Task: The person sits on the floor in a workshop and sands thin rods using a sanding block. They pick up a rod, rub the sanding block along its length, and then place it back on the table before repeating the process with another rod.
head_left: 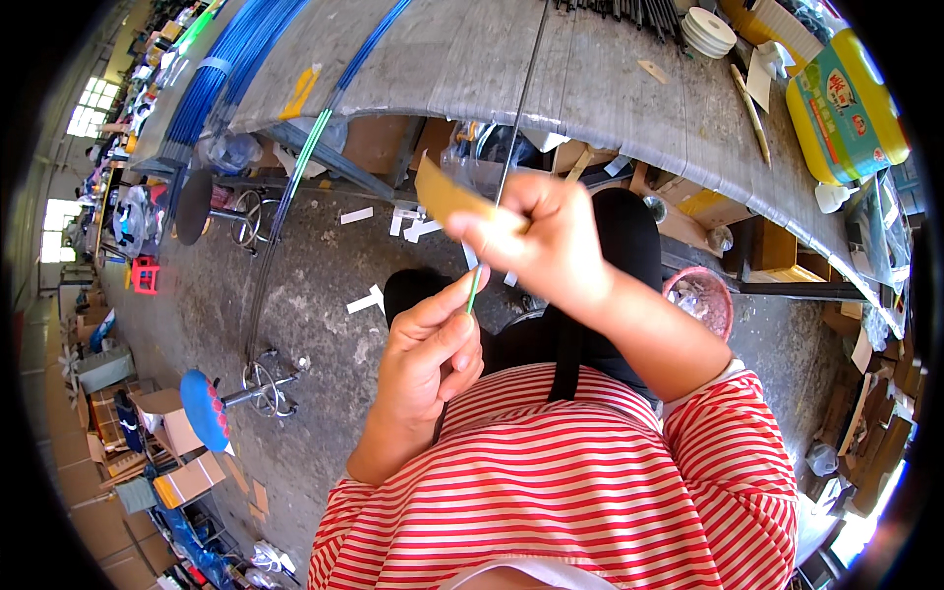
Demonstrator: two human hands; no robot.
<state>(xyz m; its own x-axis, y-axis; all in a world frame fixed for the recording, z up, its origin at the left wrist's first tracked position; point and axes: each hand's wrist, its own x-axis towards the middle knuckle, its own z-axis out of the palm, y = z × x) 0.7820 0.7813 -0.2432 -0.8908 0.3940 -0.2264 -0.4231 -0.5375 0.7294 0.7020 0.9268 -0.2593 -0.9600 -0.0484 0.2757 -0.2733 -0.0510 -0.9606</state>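
A thin dark rod (522, 108) with a green end runs from the workbench down toward my body. My left hand (428, 354) pinches it near the green end, between thumb and forefinger, with the other fingers curled in. Farther up the rod, my right hand (546, 241) is closed on a yellowish-brown strip (444, 193), which looks like stiff paper or card. The strip lies across or beside the rod; motion blur hides whether it wraps around it. The right fingers partly cover the rod there.
The grey workbench (452, 59) carries blue rods (231, 79), dark rods (629, 12), white spools (708, 31) and a yellow jug (846, 108). Green-ended rods (307, 152) overhang its edge. Below are a pink bin (700, 295), a blue stool (204, 408) and white paper scraps (366, 300).
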